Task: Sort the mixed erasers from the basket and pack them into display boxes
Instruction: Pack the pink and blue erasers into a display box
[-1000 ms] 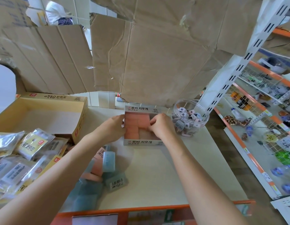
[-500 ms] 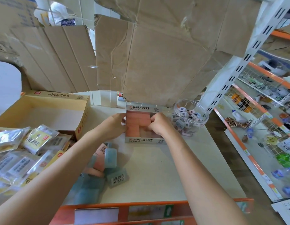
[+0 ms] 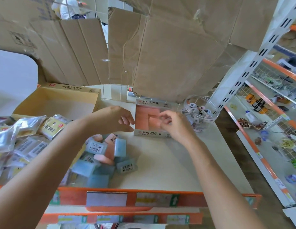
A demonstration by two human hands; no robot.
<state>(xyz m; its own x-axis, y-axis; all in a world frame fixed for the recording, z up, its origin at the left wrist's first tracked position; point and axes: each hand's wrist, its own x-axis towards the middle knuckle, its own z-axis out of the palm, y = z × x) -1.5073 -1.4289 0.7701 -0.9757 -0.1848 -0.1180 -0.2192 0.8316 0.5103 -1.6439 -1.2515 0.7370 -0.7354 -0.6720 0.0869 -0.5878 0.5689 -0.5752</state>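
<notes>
A: While the loose erasers [image 3: 107, 151] lie heaped on the shelf [image 3: 168, 162], how should they handle?

B: Probably light, soft, slick in wrap; grip the long sides.

A: Containers?

B: Head view: display box [image 3: 150, 133] part-filled with pink erasers [image 3: 144, 113]; jar [image 3: 200, 98] holds small pieces. Left hand [image 3: 117, 119] relaxed, holding nothing, beside box. Right hand [image 3: 175, 126] curled over pink row; grasp indeterminate.

The display box [image 3: 149, 133] reads "로버 지우개" front and rear; lettering on the yellow carton [image 3: 72, 88] seems illegible

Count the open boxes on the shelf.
2: a yellow box at back left, a small display box of pink erasers at centre. Packets at left may hide another.
</notes>
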